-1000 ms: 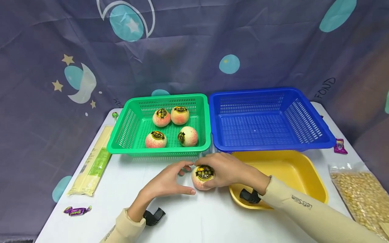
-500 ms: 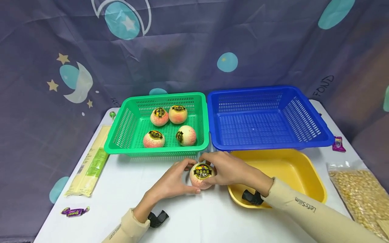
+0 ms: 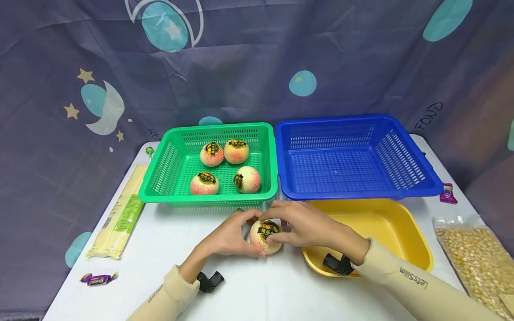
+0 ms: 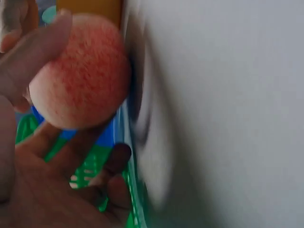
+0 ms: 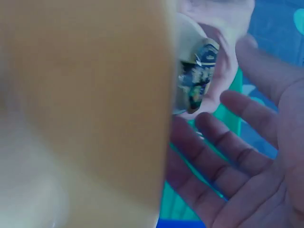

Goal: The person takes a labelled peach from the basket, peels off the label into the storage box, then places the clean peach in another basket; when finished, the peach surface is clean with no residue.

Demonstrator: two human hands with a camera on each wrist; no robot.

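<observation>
A cream-and-pink peach (image 3: 260, 241) with a black-and-gold sticker is in my left hand (image 3: 228, 235), low over the white table, in front of the green basket (image 3: 209, 197). In the left wrist view, the left thumb lies across the peach (image 4: 85, 71) and the fingers curve below it. My right hand (image 3: 307, 223) is at the peach's right side, thumb overlapping it in the head view. The right wrist view shows the right fingers (image 5: 228, 142) loosely spread, with a gap between thumb and peach. Several similar peaches (image 3: 205, 185) lie inside the green basket.
A blue basket (image 3: 333, 167) stands beside the green one. The yellow basin (image 3: 377, 223) sits in front of it, under my right forearm. Noodle packet (image 3: 120, 214) and purple candy (image 3: 99, 279) lie left, a bag of yellow kernels (image 3: 478, 254) right.
My left hand has moved right and closed round the peach, which was in the right hand. The right fingers have loosened. The peach has turned slightly.
</observation>
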